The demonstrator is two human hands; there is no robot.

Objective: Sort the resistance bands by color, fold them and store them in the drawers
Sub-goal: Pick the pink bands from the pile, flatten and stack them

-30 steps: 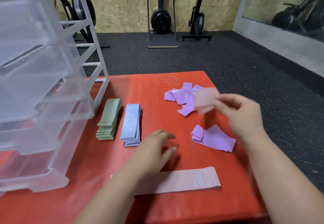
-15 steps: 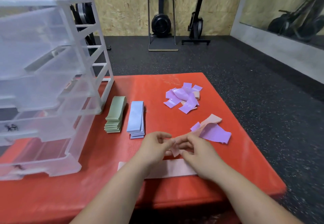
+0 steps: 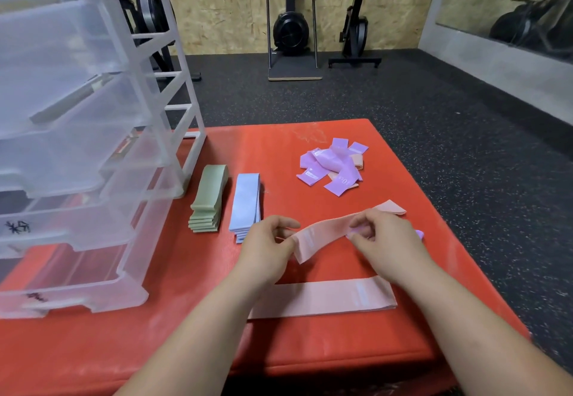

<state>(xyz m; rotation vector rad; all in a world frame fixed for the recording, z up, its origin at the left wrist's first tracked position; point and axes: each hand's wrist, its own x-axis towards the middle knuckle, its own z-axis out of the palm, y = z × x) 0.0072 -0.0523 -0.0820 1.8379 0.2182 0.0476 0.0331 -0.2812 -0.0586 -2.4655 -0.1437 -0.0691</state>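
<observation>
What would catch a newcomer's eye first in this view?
At centre, the left hand and right hand pinch a pink band above the red mat. To their left, a green stack and a blue stack lie side by side next to the clear drawer unit. A loose purple pile lies farther back.

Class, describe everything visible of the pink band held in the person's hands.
The pink band is a thin, stretchy-looking strip with a paler patch near its left end. It slants up to the right over the red mat. The left hand pinches it near the left end; the right hand grips it further along, the far end poking out beyond.
</observation>
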